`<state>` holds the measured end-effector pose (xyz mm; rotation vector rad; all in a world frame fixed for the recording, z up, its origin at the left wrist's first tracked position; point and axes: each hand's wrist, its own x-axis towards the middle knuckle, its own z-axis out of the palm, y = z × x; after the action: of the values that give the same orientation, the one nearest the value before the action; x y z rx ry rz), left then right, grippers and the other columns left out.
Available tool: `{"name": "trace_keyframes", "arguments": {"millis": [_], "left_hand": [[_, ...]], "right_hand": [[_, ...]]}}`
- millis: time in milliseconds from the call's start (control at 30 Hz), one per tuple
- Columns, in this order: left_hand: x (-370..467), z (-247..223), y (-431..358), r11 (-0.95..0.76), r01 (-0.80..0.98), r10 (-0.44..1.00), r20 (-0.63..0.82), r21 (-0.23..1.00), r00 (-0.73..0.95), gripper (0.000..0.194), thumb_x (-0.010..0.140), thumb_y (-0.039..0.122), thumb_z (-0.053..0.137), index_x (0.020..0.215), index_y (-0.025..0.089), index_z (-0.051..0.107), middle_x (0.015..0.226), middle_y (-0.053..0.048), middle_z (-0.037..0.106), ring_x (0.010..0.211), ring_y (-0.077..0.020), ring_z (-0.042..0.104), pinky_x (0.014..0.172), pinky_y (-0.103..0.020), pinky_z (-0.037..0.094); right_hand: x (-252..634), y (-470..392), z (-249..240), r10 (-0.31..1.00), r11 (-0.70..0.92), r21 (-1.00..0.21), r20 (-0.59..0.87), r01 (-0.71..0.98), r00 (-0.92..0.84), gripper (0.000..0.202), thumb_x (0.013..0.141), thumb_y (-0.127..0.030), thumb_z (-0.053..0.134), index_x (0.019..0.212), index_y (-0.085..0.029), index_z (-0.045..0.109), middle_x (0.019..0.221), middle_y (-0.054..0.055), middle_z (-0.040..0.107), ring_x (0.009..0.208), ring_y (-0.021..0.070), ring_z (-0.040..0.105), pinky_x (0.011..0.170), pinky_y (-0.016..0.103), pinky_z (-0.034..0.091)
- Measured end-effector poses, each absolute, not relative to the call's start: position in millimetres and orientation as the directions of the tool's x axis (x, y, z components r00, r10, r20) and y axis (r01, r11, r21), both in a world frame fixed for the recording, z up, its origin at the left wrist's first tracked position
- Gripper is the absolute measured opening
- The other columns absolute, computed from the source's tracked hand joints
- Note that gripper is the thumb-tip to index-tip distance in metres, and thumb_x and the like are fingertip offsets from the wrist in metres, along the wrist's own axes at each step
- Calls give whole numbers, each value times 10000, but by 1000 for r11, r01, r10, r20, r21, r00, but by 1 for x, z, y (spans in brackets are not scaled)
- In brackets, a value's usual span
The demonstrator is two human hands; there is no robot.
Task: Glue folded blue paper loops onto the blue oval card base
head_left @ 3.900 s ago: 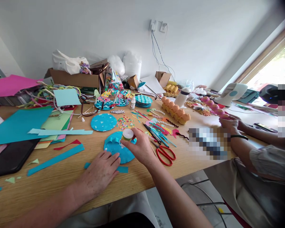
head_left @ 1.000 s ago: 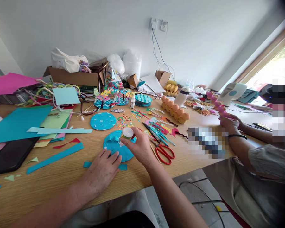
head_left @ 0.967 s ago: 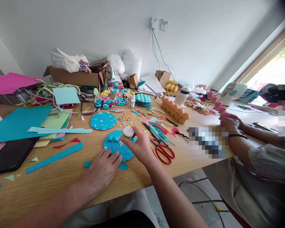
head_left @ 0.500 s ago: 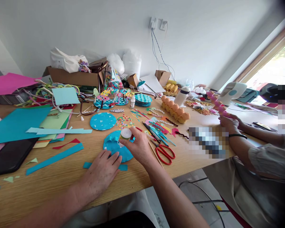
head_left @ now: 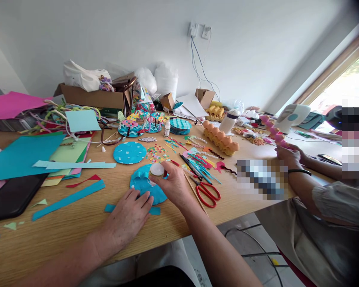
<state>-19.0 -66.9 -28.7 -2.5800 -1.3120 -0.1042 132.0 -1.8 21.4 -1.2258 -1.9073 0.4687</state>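
Note:
My right hand (head_left: 175, 184) grips a small white glue bottle (head_left: 156, 170), turned base-up with its lower end over a blue paper disc (head_left: 143, 189). A curled blue strip stands on that disc, and small white dots lie near its left edge. Flat and open, my left hand (head_left: 131, 209) has its fingertips on the disc's near edge. Beneath it a short blue paper strip (head_left: 154, 211) pokes out on both sides. Just beyond is a second blue disc (head_left: 129, 153) with pale flecks. The bottle's tip is hidden behind my fingers.
Red-handled scissors (head_left: 208, 194) and a wooden stick lie right of my right hand. Paper sheets (head_left: 24, 153) and a black phone (head_left: 16, 197) lie left. Behind are egg cartons (head_left: 220, 137), confetti and finished-looking blue crafts (head_left: 131, 125). A co-worker's hands (head_left: 288, 155) hold a pink piece at right.
The glue bottle has shifted slightly to the left and tilted, showing more of its base, with my right hand moving along. My left hand stays in place.

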Motion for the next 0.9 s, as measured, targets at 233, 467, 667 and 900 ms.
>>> {"name": "trace_keyframes", "arguments": {"millis": [233, 467, 667, 900], "left_hand": [[-19, -28, -67, -559, 811, 795, 167, -176, 584, 296, 851, 201, 515, 1137, 171, 584, 1149, -73, 633, 967, -273, 563, 892, -460, 417], [-17, -24, -67, -557, 812, 802, 141, -178, 581, 286, 858, 196, 496, 1127, 164, 589, 1159, -82, 628, 982, -271, 565, 904, -464, 417], [-17, -21, -67, -559, 821, 813, 115, -118, 570, 333, 861, 192, 491, 1189, 190, 551, 1176, -88, 617, 1000, -278, 564, 931, -496, 390], [-9, -10, -62, -561, 824, 824, 39, -72, 565, 282, 841, 195, 540, 1113, 147, 597, 1141, -116, 632, 1031, -293, 564, 882, -478, 440]], "right_hand": [[133, -1, 20, 879, 466, -685, 429, 560, -207, 266, 678, -325, 683, 604, -197, 463, 583, -55, 473, 557, 102, 422, 514, 218, 248], [135, -3, 24, 879, 465, -692, 434, 552, -196, 236, 678, -343, 671, 632, -197, 491, 597, -51, 485, 572, 109, 434, 524, 220, 274], [147, -4, 31, 869, 471, -712, 475, 521, -137, 203, 717, -370, 643, 720, -193, 544, 676, -20, 546, 631, 132, 474, 577, 235, 326], [160, -1, 31, 877, 454, -701, 460, 550, -137, 213, 724, -376, 636, 715, -192, 529, 663, -25, 522, 623, 130, 462, 579, 237, 322]]}}
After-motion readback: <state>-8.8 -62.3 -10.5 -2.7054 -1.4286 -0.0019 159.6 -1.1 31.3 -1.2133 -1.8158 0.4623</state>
